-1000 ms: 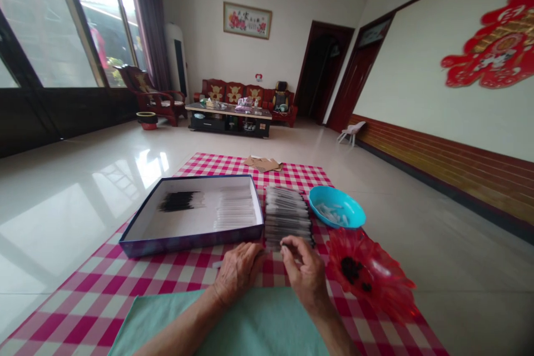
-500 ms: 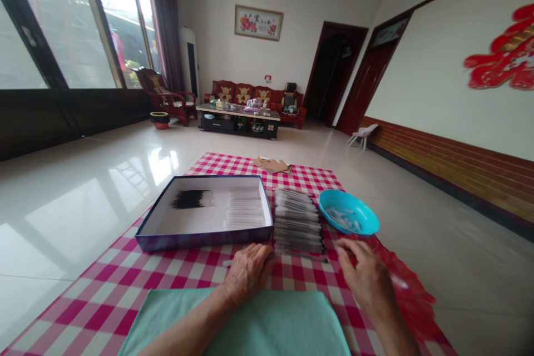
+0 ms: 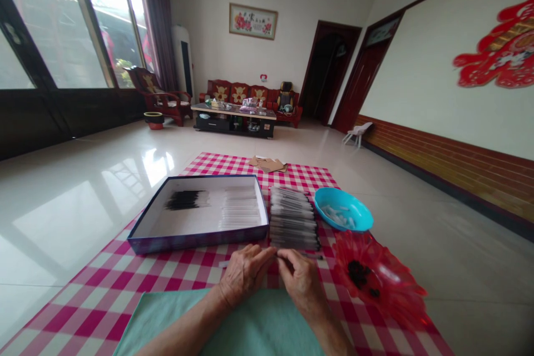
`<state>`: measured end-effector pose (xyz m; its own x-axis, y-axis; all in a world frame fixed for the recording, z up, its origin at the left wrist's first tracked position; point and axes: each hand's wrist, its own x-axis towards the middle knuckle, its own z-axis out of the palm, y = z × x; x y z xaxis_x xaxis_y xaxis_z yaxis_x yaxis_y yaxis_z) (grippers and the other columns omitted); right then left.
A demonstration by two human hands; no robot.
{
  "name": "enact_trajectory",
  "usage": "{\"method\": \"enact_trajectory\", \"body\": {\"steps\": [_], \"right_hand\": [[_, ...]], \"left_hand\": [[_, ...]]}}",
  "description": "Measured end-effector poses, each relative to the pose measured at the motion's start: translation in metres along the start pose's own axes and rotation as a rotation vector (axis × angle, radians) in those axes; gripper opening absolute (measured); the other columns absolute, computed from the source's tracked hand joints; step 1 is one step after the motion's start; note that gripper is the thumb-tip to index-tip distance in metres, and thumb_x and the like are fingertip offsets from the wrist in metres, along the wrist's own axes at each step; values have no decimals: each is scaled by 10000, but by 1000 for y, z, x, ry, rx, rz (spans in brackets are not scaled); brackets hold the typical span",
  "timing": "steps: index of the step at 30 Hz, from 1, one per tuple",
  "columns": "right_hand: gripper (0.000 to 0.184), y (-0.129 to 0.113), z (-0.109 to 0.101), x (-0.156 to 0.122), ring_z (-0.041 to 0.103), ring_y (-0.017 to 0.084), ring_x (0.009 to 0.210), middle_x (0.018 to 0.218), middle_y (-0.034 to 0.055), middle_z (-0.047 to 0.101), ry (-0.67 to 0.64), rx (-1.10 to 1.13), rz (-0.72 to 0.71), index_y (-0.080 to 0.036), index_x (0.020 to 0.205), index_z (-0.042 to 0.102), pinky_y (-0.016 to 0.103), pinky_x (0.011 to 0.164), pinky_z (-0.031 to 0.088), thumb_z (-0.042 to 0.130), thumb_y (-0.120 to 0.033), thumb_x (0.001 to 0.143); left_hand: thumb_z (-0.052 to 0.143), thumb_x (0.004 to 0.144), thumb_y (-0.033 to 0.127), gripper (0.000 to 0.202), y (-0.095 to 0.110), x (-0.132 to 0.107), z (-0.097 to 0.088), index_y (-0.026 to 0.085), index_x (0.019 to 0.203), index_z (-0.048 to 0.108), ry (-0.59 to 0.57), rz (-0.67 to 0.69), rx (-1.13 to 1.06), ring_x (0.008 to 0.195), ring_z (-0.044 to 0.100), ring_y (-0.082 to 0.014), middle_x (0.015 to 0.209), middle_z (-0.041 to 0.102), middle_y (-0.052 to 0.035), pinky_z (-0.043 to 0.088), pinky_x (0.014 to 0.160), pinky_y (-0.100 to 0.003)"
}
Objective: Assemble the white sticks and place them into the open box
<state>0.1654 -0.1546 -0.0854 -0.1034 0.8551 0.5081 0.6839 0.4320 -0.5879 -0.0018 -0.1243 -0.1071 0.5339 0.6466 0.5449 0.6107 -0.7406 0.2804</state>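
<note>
Open box [image 3: 196, 243] lies at 10 o'clock from the hands, its near wall just clear of the left hand [image 3: 244, 277]. The hands are together: right hand [image 3: 301, 281] pinches a slim dark-tipped rod [image 3: 311, 256] below the sleeved stack [image 3: 292, 218] at 12 o'clock, apparently placed for short reach. Blue bowl [image 3: 342, 200] sits at 2 o'clock; red dish [image 3: 377, 275], at 3 o'clock, overlaps the edge of the checked cloth [image 3: 125, 283], leaving little room on that side.
</note>
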Motion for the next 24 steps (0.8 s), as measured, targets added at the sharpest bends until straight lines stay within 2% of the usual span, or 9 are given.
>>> {"method": "enact_trajectory", "body": {"steps": [4,7,9,11,14,17,20,24], "right_hand": [[118,-1,-15,2,630,177,638,707,28,678,1,80,99,-203,794,621,262,600,485,512,-234,825],[134,1,-24,2,592,157,560,631,8,635,72,148,220,-197,776,593,236,524,473,521,-297,827],[137,3,-24,0,598,157,572,653,14,636,121,178,251,-192,801,581,236,533,488,513,-307,832],[148,4,-19,-1,634,180,684,800,52,670,153,163,202,-183,910,579,261,602,521,506,-287,835],[235,4,-8,-3,624,220,915,1020,101,647,139,57,3,-186,1061,563,332,777,524,490,-223,841],[214,1,-1,-2,613,217,939,982,88,643,64,-42,-139,-213,1017,596,347,824,506,457,-170,859],[202,2,1,-1,623,201,856,898,70,633,37,-79,-175,-224,960,598,320,752,519,425,-160,878],[177,14,3,-1,606,205,881,905,75,606,89,-91,-178,-218,958,556,330,772,510,397,-176,894]], "left_hand": [[348,938,270,329,3,1,-4,266,1195,552,-30,-9,-16,628,545,-130,696,566,-5,396,572,-210],[370,937,322,298,6,3,-6,279,1117,604,-21,-49,-31,621,553,-121,677,570,5,390,572,-201],[382,933,343,282,6,3,-6,266,1037,634,-6,-66,-27,623,554,-119,670,571,6,384,573,-199],[389,929,327,269,6,3,-6,248,954,645,-1,-75,-13,614,546,-117,664,565,4,374,565,-201],[400,915,276,244,6,2,-5,226,868,635,-8,-83,-1,615,536,-121,667,558,-1,368,566,-207],[412,901,246,214,5,2,-4,223,898,625,13,-65,-4,626,528,-126,682,556,-6,374,577,-210],[407,896,232,214,4,1,-3,219,958,611,46,-39,-4,643,521,-132,705,554,-13,390,595,-216],[396,890,209,255,4,0,-3,221,1076,569,35,-26,3,693,522,-152,760,561,-25,415,639,-243]]}}
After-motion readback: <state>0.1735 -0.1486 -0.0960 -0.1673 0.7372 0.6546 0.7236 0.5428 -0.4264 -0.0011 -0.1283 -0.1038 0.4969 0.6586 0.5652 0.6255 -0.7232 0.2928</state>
